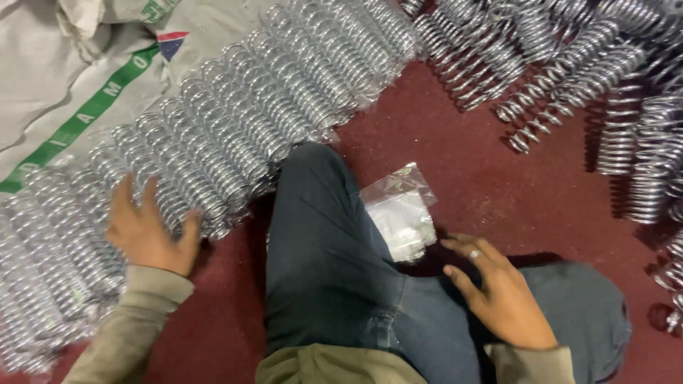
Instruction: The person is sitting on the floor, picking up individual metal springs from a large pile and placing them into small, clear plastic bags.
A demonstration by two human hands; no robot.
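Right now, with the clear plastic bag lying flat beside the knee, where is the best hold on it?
Probably the upper free corner of the clear plastic bag, coming from the right with the right hand. That end lies flat and exposed on the red floor; its lower end tucks against the jeans leg.

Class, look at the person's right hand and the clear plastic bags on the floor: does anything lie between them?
Nothing visible does. The right hand reaches over the person's leg, fingertips just short of the clear plastic bags, with only a dark gap between.
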